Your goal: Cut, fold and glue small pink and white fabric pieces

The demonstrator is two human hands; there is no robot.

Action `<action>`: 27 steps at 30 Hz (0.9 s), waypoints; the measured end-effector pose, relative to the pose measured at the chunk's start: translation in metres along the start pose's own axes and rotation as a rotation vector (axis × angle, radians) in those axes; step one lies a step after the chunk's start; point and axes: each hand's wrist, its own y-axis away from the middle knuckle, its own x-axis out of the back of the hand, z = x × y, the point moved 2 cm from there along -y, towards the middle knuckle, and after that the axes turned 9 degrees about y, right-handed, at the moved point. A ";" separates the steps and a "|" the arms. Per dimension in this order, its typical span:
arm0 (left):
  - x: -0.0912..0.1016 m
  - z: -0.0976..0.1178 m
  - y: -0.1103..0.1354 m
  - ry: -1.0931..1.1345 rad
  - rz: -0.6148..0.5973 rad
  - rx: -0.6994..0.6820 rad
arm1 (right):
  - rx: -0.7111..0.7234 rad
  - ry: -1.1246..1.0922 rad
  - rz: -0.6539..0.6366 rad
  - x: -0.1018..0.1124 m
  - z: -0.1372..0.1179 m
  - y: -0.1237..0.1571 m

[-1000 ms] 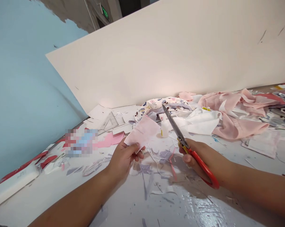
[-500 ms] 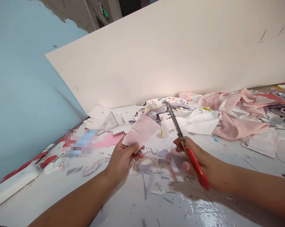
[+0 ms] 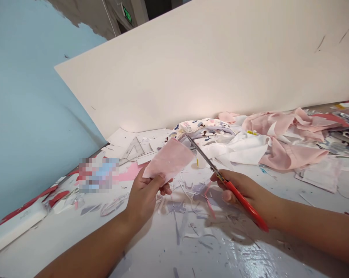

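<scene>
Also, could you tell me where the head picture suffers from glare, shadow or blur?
Head view: glare whitens the glossy table near the bottom edge; the right hand with the scissors casts a soft shadow beneath it; a pixelated patch hides something left of the left hand, whose pink cloth stays sharp; straight edges lean.

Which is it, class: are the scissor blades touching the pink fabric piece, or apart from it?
Cannot tell. In the head view the scissors blades run right along the pink fabric piece's right edge, with no plain gap or contact.
</scene>
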 end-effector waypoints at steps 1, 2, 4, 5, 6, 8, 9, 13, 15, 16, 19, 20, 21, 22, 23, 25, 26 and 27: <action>0.000 0.000 0.000 -0.002 0.003 0.001 | -0.002 0.000 -0.006 0.000 0.000 0.000; 0.000 0.001 0.001 -0.003 0.007 0.000 | -0.008 -0.011 -0.022 0.000 0.001 0.000; 0.000 0.001 0.001 -0.004 0.014 0.000 | -0.019 -0.039 -0.055 -0.001 0.001 0.000; 0.000 0.002 0.001 -0.004 0.021 0.001 | -0.024 -0.049 -0.068 -0.001 0.001 0.000; 0.000 0.002 0.001 -0.005 0.029 0.006 | -0.029 -0.055 -0.072 -0.001 0.001 0.000; 0.000 0.002 0.001 -0.010 0.048 0.023 | -0.035 -0.063 -0.076 -0.002 0.002 0.000; 0.001 0.002 0.001 -0.012 0.054 0.028 | -0.036 -0.070 -0.076 -0.003 0.002 0.000; 0.001 0.002 0.002 -0.012 0.043 0.012 | -0.038 -0.106 -0.063 -0.005 0.005 0.000; 0.001 0.002 0.002 -0.009 0.029 -0.007 | -0.052 -0.117 -0.068 -0.005 0.005 0.000; 0.000 0.002 0.002 -0.010 0.022 -0.013 | -0.063 -0.120 -0.074 -0.005 0.005 0.000; -0.001 0.003 0.002 -0.014 0.007 -0.007 | -0.090 -0.118 -0.089 -0.004 0.002 -0.001; -0.001 0.003 0.002 -0.014 0.007 -0.002 | -0.089 -0.114 -0.090 -0.003 0.000 -0.001; -0.001 0.003 0.002 -0.013 0.008 0.003 | -0.089 -0.110 -0.092 -0.003 -0.001 -0.001; -0.001 0.003 0.002 -0.012 0.009 0.006 | -0.089 -0.108 -0.094 -0.002 -0.002 -0.001; -0.001 0.003 0.001 -0.013 0.010 0.008 | -0.090 -0.108 -0.098 -0.002 -0.002 -0.001; -0.001 0.003 0.001 -0.020 0.009 0.012 | -0.105 -0.113 -0.105 -0.002 -0.003 -0.001; -0.001 0.003 0.001 -0.023 0.009 0.014 | -0.115 -0.115 -0.109 -0.002 -0.003 -0.001; -0.001 0.003 0.001 -0.026 0.012 0.016 | -0.119 -0.113 -0.111 -0.002 -0.003 -0.001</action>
